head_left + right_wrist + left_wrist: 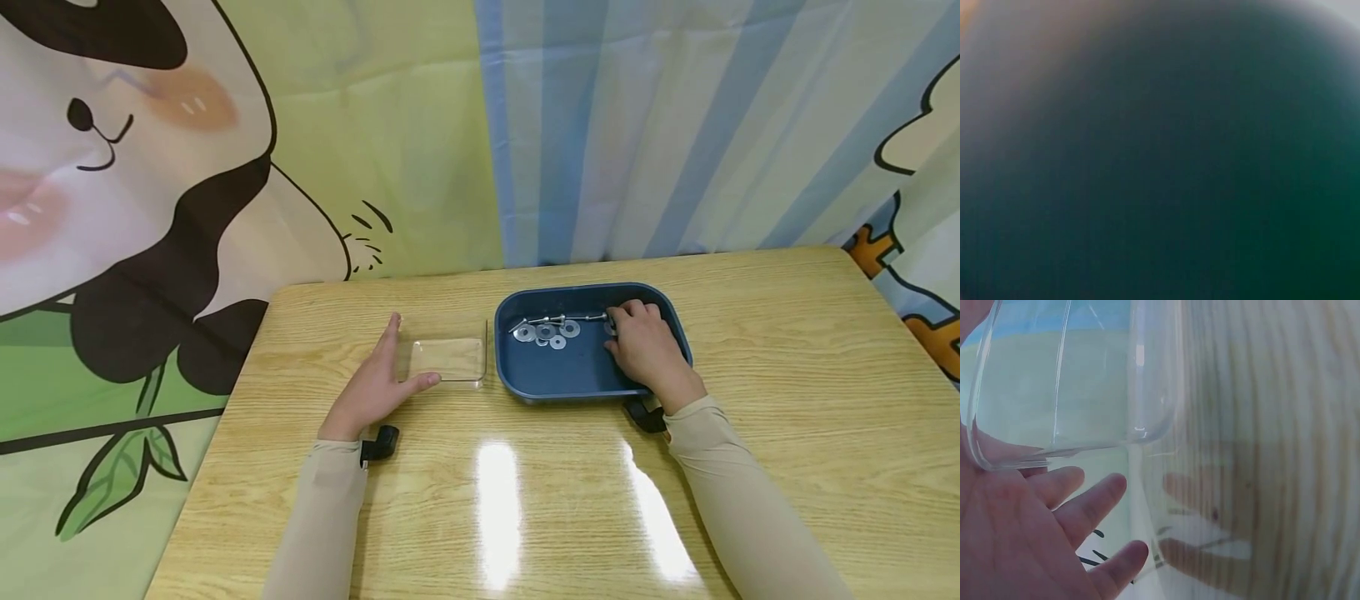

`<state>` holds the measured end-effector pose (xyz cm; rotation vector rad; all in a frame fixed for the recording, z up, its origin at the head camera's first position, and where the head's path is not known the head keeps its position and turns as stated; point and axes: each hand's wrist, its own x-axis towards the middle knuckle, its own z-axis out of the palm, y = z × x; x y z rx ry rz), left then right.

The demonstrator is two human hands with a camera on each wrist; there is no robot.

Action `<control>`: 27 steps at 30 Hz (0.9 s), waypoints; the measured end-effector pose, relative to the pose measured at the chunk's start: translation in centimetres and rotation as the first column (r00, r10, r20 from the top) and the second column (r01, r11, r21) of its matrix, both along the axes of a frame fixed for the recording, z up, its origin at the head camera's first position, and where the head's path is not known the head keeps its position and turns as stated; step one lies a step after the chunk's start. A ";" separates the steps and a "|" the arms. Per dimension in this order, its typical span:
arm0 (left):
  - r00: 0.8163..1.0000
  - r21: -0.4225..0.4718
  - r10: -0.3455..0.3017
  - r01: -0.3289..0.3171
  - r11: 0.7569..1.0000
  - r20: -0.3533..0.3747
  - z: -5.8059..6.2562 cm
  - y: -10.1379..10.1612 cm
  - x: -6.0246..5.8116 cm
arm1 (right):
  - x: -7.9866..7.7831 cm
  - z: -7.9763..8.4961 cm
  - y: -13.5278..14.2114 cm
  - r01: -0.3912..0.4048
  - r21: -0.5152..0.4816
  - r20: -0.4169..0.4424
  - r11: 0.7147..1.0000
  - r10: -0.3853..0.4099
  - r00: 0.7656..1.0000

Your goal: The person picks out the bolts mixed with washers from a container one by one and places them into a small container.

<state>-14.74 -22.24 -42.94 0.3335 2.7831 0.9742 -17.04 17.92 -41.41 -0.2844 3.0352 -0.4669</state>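
Observation:
A clear plastic box (447,372) stands on the table, and my left hand (371,390) rests against its left end. That hand's thumb lies along the near side. In the left wrist view, its fingers (1094,506) spread loosely by the clear wall. Just to the right is a dark blue tray (570,385) holding several flat metal washers (546,332) and a row of bolts (555,320). My right hand (643,343) reaches into the tray's right part, fingertips down by a bolt and a washer; I cannot tell whether it pinches one. The right wrist view is a dark blur.
The wooden table (570,500) runs up to a printed curtain (600,133) at the back. A black wrist mount (380,443) sits below the left hand, another (645,415) at the tray's near edge. The box and tray stand close side by side.

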 end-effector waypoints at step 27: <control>0.998 0.102 -0.005 -0.001 0.995 0.055 -0.3 0.0 -0.1 | -0.5 -0.1 -0.1 0.041 -0.050 0.044 0.998 -0.039 0.998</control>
